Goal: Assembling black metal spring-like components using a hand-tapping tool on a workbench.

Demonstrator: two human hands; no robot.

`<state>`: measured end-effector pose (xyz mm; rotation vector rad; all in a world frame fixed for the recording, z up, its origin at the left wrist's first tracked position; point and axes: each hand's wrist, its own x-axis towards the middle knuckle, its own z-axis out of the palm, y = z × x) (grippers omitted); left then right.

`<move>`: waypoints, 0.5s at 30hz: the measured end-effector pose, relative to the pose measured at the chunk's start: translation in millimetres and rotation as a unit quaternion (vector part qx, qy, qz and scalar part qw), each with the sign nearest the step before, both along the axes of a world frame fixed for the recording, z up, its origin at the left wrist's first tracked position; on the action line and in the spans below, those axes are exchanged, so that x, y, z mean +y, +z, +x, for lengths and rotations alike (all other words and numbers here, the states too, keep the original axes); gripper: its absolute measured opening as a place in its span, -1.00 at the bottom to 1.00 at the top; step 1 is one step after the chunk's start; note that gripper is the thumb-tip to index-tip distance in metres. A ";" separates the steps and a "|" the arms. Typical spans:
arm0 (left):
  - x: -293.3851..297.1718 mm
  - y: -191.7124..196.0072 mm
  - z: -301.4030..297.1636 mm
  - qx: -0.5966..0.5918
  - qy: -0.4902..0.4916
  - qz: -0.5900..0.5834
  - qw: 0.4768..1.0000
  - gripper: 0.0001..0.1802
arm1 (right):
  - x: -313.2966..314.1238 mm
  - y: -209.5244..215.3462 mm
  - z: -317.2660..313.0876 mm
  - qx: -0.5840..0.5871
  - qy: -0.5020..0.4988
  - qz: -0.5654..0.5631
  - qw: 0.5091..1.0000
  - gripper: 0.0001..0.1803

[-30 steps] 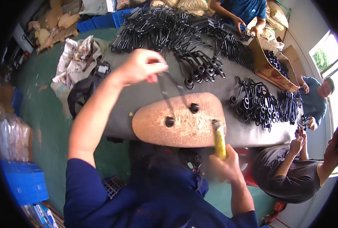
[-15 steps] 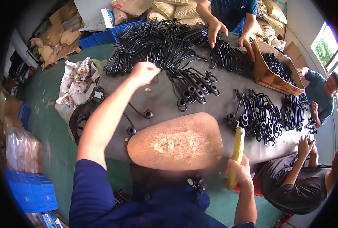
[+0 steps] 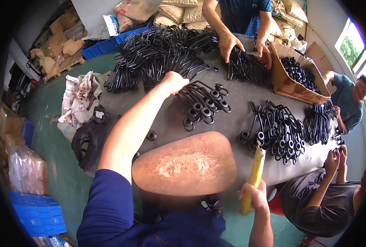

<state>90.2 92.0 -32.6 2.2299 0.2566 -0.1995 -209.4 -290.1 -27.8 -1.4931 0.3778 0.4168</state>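
My left hand (image 3: 175, 83) reaches far over the table with its fingers curled. It is at the straight ends of a cluster of black bent rods with rings (image 3: 205, 105); whether a rod is inside the fingers is hidden. Closed around a yellow stick-like tool (image 3: 255, 166), my right hand (image 3: 255, 194) is at the near right. The tool stands upright, its upper end pale and ragged. Between my arms lies a rounded wooden board (image 3: 185, 164), its middle worn and splintered.
A large heap of black rods (image 3: 150, 57) covers the table's far left. More ringed rods (image 3: 279, 131) lie right. A cardboard box (image 3: 300, 91) holds black rings. Across the table a person's hands (image 3: 230, 45) touch rods; other people sit right. Crumpled sacking (image 3: 84, 92) stands left.
My left hand has moved right, to the ringed rods. The right hand and yellow tool have shifted slightly left and down. The person opposite has lowered a hand onto the rods.
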 end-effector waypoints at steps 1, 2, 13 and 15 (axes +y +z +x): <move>0.0 2.8 -0.9 -0.004 -0.015 0.003 1.000 -0.73 | -0.5 -0.8 0.0 0.004 0.001 0.001 1.000 -0.87; -1.7 3.5 -0.2 -0.004 -0.016 0.003 1.000 -0.73 | -1.0 -1.8 0.0 0.007 0.002 0.003 1.000 -0.87; -60.4 83.3 -53.3 -0.175 -0.115 -0.214 0.954 -0.85 | -14.5 -13.8 -5.1 0.028 0.024 0.043 0.998 -0.78; -73.9 105.7 -84.8 -0.258 -0.174 -0.202 0.929 -0.86 | -13.0 -17.6 -8.1 0.027 0.009 0.041 0.999 -0.78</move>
